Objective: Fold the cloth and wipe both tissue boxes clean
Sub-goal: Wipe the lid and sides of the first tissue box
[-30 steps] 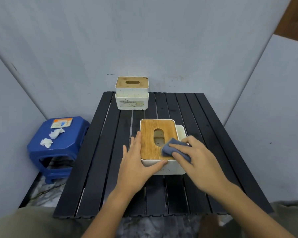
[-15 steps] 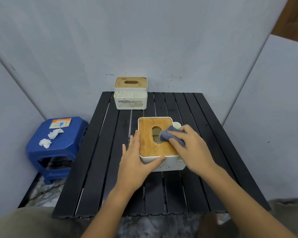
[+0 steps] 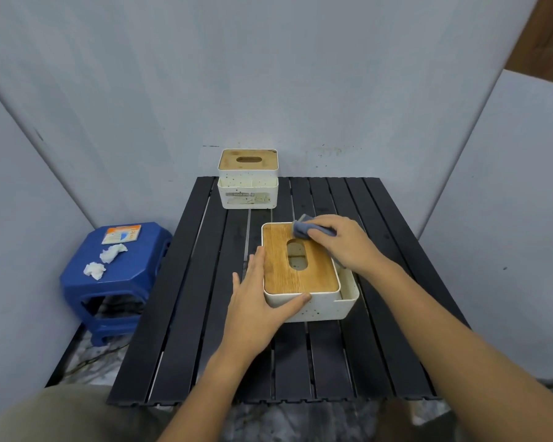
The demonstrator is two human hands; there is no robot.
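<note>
The right hand (image 3: 345,244) presses the folded blue-grey cloth (image 3: 307,229), fingers curled over it, onto the far right corner of the wooden lid (image 3: 296,266) of the near white speckled tissue box (image 3: 320,306), which stands mid-way on the black slatted table (image 3: 189,298). The left hand (image 3: 256,301), fingers spread flat, steadies the box's left side and front corner. Likely risks: the cloth catching the oval slot, or the lid shifting under pressure. The far white tissue box (image 3: 248,191) appears unwiped.
</note>
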